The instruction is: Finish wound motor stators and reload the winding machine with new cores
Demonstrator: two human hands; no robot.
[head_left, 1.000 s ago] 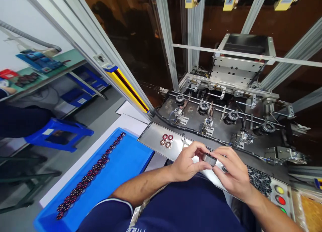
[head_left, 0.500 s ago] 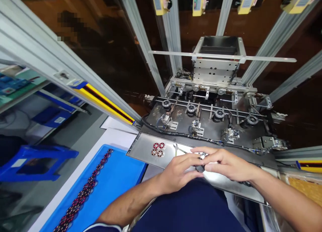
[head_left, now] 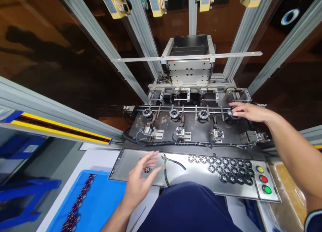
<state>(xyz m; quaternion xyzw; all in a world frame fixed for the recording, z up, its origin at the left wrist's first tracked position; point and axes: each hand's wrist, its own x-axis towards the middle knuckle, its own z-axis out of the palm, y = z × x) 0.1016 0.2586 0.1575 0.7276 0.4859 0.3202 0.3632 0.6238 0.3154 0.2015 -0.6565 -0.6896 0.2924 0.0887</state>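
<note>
My left hand (head_left: 143, 178) hovers over the left part of the metal tray (head_left: 176, 175), fingers apart and holding nothing. A red and black round part (head_left: 147, 170) lies partly hidden beneath its fingers. My right hand (head_left: 248, 112) reaches to the rightmost fixture of the machine, its fingers closed on a round part (head_left: 230, 112) there. Similar round parts sit on the other three fixtures (head_left: 147, 113). Pliers (head_left: 165, 166) with dark handles lie open on the tray, right of my left hand. Rows of black and silver round parts (head_left: 226, 170) cover the tray's right side.
A blue tray (head_left: 108, 195) with a line of red and black parts stands at lower left. Yellow, red and green buttons (head_left: 263, 179) are at the tray's right end. Metal posts and a yellow-edged bar (head_left: 62, 128) frame the machine.
My hands have separated from the small part between them. The left moved left over the tray and opened; the right moved up to the rightmost fixture. The view has shifted right.
</note>
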